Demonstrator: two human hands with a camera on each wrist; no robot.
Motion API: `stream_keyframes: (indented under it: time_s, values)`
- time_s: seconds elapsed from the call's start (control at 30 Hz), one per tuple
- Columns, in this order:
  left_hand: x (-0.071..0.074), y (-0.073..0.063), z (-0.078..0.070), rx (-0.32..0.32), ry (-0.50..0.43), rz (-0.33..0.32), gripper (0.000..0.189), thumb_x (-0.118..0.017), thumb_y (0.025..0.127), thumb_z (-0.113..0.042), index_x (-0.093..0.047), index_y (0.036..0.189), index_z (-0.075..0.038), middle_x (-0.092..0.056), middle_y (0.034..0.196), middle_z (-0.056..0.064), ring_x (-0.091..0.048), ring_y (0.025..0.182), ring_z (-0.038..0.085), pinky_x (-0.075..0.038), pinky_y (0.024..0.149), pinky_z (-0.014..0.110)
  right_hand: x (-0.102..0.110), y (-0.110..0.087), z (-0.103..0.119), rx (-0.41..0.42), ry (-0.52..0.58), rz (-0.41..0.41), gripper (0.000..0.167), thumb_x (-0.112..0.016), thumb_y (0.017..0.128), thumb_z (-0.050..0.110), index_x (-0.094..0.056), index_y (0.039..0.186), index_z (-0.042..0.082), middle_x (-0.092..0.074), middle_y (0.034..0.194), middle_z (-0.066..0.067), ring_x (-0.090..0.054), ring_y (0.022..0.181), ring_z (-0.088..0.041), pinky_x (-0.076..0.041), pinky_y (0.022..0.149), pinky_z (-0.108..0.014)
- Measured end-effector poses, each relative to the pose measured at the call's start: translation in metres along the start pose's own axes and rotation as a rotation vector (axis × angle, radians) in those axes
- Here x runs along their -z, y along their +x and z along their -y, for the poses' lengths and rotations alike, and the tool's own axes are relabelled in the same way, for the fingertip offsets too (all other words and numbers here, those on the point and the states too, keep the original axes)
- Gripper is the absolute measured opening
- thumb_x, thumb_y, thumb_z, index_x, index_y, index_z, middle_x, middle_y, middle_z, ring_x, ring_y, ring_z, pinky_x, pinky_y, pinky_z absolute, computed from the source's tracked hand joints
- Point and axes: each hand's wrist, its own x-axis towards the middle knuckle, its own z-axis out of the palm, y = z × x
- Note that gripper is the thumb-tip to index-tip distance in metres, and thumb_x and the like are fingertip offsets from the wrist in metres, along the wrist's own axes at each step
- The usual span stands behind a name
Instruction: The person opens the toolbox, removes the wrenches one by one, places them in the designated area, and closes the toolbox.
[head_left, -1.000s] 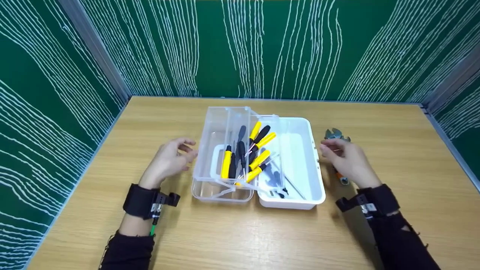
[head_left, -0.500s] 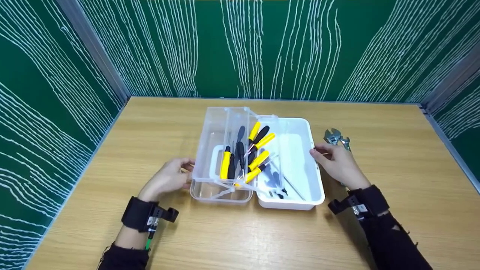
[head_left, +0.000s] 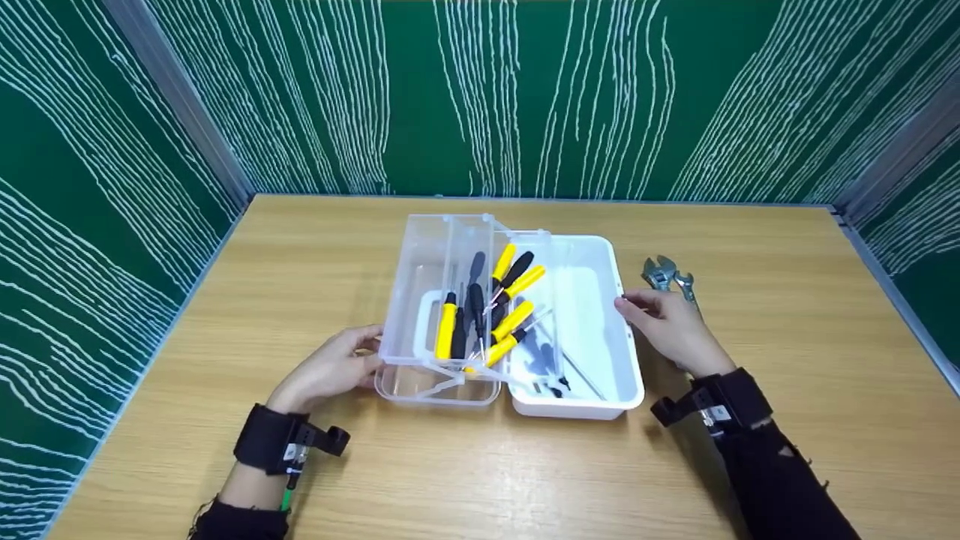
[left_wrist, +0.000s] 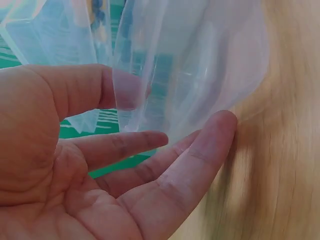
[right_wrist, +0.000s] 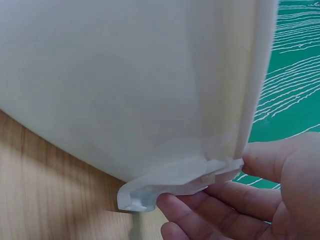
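A toolbox stands unfolded, its white base on the right and its clear lid laid over to the left. Between them a raised clear tray holds several yellow and black screwdrivers. My left hand is at the lid's left side. In the left wrist view its thumb shows through the clear plastic and its relaxed fingers touch the outer wall. At the base's right rim my right hand pinches the edge, thumb on the rim and fingers under the white catch.
An adjustable wrench and a smaller wrench lie on the wooden table just beyond my right hand, which partly hides them. A long metal shaft lies inside the base. Green panels wall in the table.
My left hand has come down to the lid's lower left side and reached it. My right hand has moved left onto the base's rim, uncovering the wrench heads. The toolbox stays unfolded.
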Motion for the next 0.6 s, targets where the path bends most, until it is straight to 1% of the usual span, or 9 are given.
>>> stream_keyframes:
  time_s: [0.07, 0.2, 0.3, 0.4, 0.5, 0.6]
  values:
    - [0.001, -0.001, -0.001, 0.001, 0.003, 0.002, 0.055, -0.06, 0.107, -0.013, -0.048, 0.159, -0.001, -0.064, 0.141, 0.022, -0.07, 0.116, 0.028, -0.064, 0.096, 0.036, 0.0, 0.0, 0.0, -0.01, 0.009, 0.007, 0.071, -0.052, 0.111, 0.054, -0.055, 0.152, -0.003, -0.064, 0.146, -0.029, -0.061, 0.136, -0.045, -0.051, 0.114, -0.064]
    - [0.003, -0.002, -0.001, 0.001, 0.002, 0.01, 0.057, -0.06, 0.108, -0.018, -0.046, 0.161, -0.003, -0.063, 0.146, 0.022, -0.07, 0.117, 0.027, -0.063, 0.097, 0.037, 0.0, 0.001, 0.0, -0.022, 0.028, 0.017, 0.071, -0.052, 0.111, 0.054, -0.055, 0.153, -0.003, -0.062, 0.148, -0.029, -0.06, 0.138, -0.046, -0.048, 0.116, -0.064]
    - [0.005, -0.003, -0.002, 0.005, -0.027, 0.012, 0.06, -0.06, 0.109, -0.02, -0.042, 0.164, -0.005, -0.062, 0.15, 0.023, -0.072, 0.117, 0.028, -0.064, 0.095, 0.038, 0.0, 0.002, 0.0, -0.027, 0.037, 0.021, 0.071, -0.052, 0.111, 0.054, -0.054, 0.153, -0.003, -0.062, 0.148, -0.028, -0.059, 0.138, -0.045, -0.048, 0.117, -0.064]
    - [0.005, -0.004, -0.005, -0.008, -0.057, 0.012, 0.061, -0.058, 0.111, -0.021, -0.037, 0.166, -0.005, -0.061, 0.151, 0.023, -0.072, 0.117, 0.029, -0.065, 0.095, 0.04, 0.0, 0.002, 0.0, -0.03, 0.042, 0.02, 0.069, -0.052, 0.111, 0.053, -0.055, 0.153, -0.002, -0.063, 0.148, -0.028, -0.06, 0.137, -0.044, -0.049, 0.116, -0.063]
    - [0.006, -0.005, -0.009, -0.026, -0.066, -0.001, 0.06, -0.056, 0.111, -0.02, -0.035, 0.167, -0.008, -0.063, 0.149, 0.023, -0.072, 0.116, 0.029, -0.065, 0.095, 0.04, 0.001, 0.002, -0.001, -0.036, 0.044, 0.023, 0.069, -0.052, 0.111, 0.053, -0.056, 0.152, -0.002, -0.063, 0.147, -0.027, -0.061, 0.135, -0.043, -0.051, 0.115, -0.062]
    - [0.007, -0.008, -0.013, -0.04, -0.074, -0.021, 0.064, -0.055, 0.111, -0.016, -0.031, 0.17, -0.017, -0.058, 0.151, 0.025, -0.069, 0.119, 0.028, -0.064, 0.098, 0.041, 0.0, 0.003, -0.001, -0.039, 0.043, 0.031, 0.068, -0.052, 0.111, 0.054, -0.057, 0.152, -0.001, -0.064, 0.147, -0.026, -0.062, 0.133, -0.042, -0.051, 0.115, -0.062]
